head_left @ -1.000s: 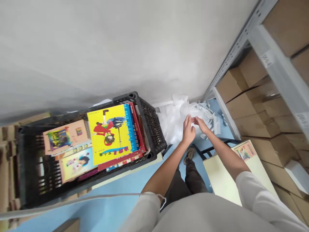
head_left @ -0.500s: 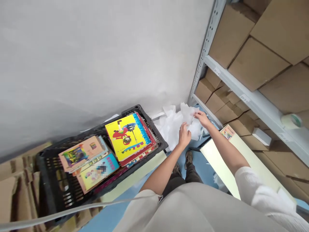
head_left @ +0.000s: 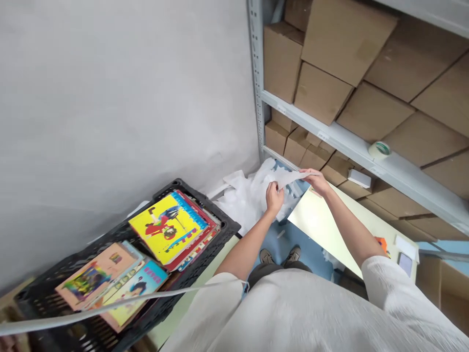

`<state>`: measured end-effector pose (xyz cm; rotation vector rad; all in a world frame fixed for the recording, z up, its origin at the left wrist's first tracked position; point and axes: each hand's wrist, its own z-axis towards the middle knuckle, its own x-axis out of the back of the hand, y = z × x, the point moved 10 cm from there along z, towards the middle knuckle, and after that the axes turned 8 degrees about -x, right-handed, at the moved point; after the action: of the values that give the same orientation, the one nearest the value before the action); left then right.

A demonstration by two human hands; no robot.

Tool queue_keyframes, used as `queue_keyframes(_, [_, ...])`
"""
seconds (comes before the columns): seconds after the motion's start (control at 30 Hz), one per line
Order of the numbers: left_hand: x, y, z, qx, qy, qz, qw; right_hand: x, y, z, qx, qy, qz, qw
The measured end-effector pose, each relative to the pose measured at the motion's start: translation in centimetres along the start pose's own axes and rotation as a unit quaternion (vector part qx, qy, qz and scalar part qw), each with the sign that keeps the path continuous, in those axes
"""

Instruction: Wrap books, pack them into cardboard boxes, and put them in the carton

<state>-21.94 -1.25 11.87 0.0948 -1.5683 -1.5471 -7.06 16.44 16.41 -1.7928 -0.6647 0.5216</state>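
Between my two hands a thin white translucent sheet (head_left: 290, 177) is stretched. My left hand (head_left: 274, 197) is closed on its near end, fingers curled. At the sheet's other end my right hand (head_left: 315, 181) pinches it, above the corner of the pale table. Crumpled white sheets (head_left: 242, 198) lie in a heap beneath and to the left of my hands. To the left, a black crate (head_left: 229, 226) bears picture books, with a yellow one (head_left: 166, 227) on top of one stack and a pinkish one (head_left: 88, 278) on another.
Metal shelving (head_left: 330, 132) full of cardboard boxes (head_left: 322, 93) runs along the right, with a tape roll (head_left: 379, 150) on its edge. The pale table (head_left: 340, 234) carries a phone (head_left: 405, 263). A white cable (head_left: 120, 304) crosses in front of the crate.
The view has swung to the right. My hands have raised a white sheet from the heap and now stretch it between them. My right hand has come over the pale table's corner.
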Motion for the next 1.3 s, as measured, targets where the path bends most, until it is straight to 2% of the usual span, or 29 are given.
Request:
queue_keyframes(0.13, [-6.5,4.0,-2.7,-0.076,-0.107,0.059,0.99,10.2,5.0,-4.2,-0.039,0.119,0.014,0.992])
queue_keyframes(0.27, [-13.4,6.3,-6.5,-0.128,-0.23,0.102,0.959,18.2,10.3,-8.5,-0.101,0.178,0.013,0.979])
queue_keyframes(0.37, [-17.4,7.7,-9.6,-0.174,-0.311,0.117,0.927,23.3,11.4,-11.3,-0.096,0.266,-0.024,0.959])
queue_keyframes(0.43, [-19.4,8.2,-11.5,-0.195,-0.354,0.128,0.906,25.1,10.4,-12.6,-0.054,0.309,-0.078,0.946])
queue_keyframes(0.47, [-20.2,8.3,-12.2,-0.202,-0.371,0.133,0.897,25.2,9.7,-12.9,-0.031,0.313,-0.113,0.943])
queue_keyframes(0.53, [-21.5,8.5,-13.5,-0.207,-0.395,0.14,0.884,23.5,8.5,-13.2,0.01,0.283,-0.193,0.94])
queue_keyframes(0.67, [-23.5,9.1,-15.0,-0.215,-0.408,0.148,0.875,15.7,8.0,-13.8,0.061,0.16,-0.325,0.93])
queue_keyframes(0.77, [-24.7,8.9,-15.5,-0.204,-0.425,0.179,0.863,10.0,10.0,-14.1,0.036,0.056,-0.381,0.922])
queue_keyframes(0.83, [-25.1,8.4,-15.7,-0.196,-0.437,0.199,0.855,8.4,12.5,-14.1,-0.025,0.014,-0.435,0.9])
queue_keyframes(0.97, [-24.6,7.2,-16.4,-0.209,-0.465,0.166,0.844,9.8,16.9,-13.9,-0.12,0.013,-0.527,0.841])
queue_keyframes(1.1, [-23.4,5.2,-16.6,-0.204,-0.492,0.124,0.837,11.3,20.0,-13.9,-0.152,0.014,-0.564,0.812])
queue_keyframes(1.23, [-22.2,2.6,-14.1,-0.182,-0.489,0.181,0.833,12.4,22.6,-14.2,-0.224,0.053,-0.566,0.792])
queue_keyframes(1.3, [-21.9,1.3,-12.5,-0.176,-0.489,0.223,0.825,12.3,23.2,-14.4,-0.235,0.077,-0.568,0.785])
